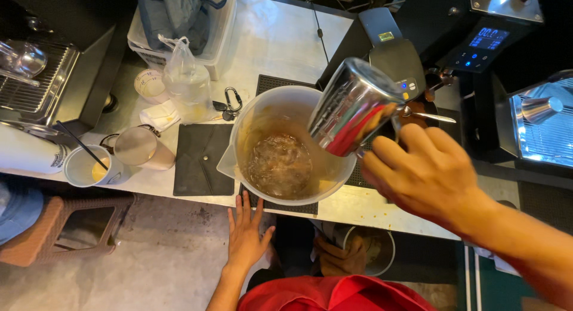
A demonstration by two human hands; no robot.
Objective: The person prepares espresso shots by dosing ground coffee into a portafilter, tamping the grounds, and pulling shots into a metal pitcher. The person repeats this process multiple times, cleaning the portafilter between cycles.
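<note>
Right hand [427,174], right of centre, is clamped on a steel pitcher [352,105]; the handle is hidden under the fingers. Pitcher is tilted hard, mouth down-left over the rim of a big translucent plastic jug [286,145] at centre frame. Pitcher wall is mirror-bright, with red and green reflections. Can't tell if anything is flowing out right now.

Left hand [246,234], lower centre, fingers spread flat, holding nothing, sits just below the near bench [280,36] edge. Can't tell whether it touches the edge.

Jug: brown foamy liquid in the bottom, spout pointing left, sitting on a black drip mat [280,206] close to the near bench edge. Little margin on that side.

Room: tight on the right, where a black grinder with a lit blue display [483,45] and a machine tray crowd the pitcher. Left of the jug: a flat black pouch [200,159], then a tan cup [138,147] and a paper cup with straw [89,166]. Keys on a carabiner [230,103] and a knotted clear bag [188,84] lie behind. Open bench top centre.

Cut off or hidden: right forearm exits lower right; red shirt [334,294] at the bottom edge. A round bin [373,248] under the bench is half hidden. Stool [65,227] lower left, partly cut.
</note>
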